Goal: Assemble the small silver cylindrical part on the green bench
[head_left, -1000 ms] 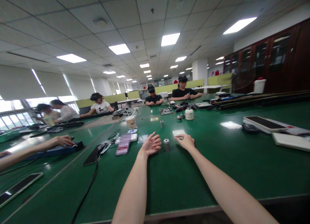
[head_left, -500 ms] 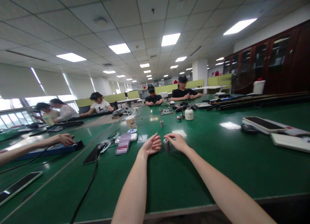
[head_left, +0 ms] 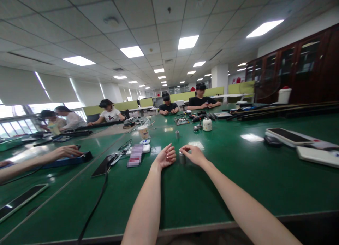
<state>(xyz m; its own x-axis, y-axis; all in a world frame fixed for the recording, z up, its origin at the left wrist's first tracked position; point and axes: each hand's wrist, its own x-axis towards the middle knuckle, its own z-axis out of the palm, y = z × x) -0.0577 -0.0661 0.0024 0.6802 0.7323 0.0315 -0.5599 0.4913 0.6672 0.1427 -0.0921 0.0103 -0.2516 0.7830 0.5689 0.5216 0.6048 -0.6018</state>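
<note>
On the table (head_left: 190,197), nearer me than the white jar (head_left: 207,125), stands a metal cylinder (head_left: 182,159), likely rigid, slick, best held round its sides, my right grip (head_left: 195,155) nearly closed at its top, hold unclear, my left grip (head_left: 166,158) half-curled, empty.

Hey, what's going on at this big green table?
The person's right hand has its fingertips at the top of an upright metal cylinder on the green table. The left hand is beside it, fingers loosely curled. Another cylinder stands farther off. At left, a co-worker's hand is on a long dark-blue object.
</note>
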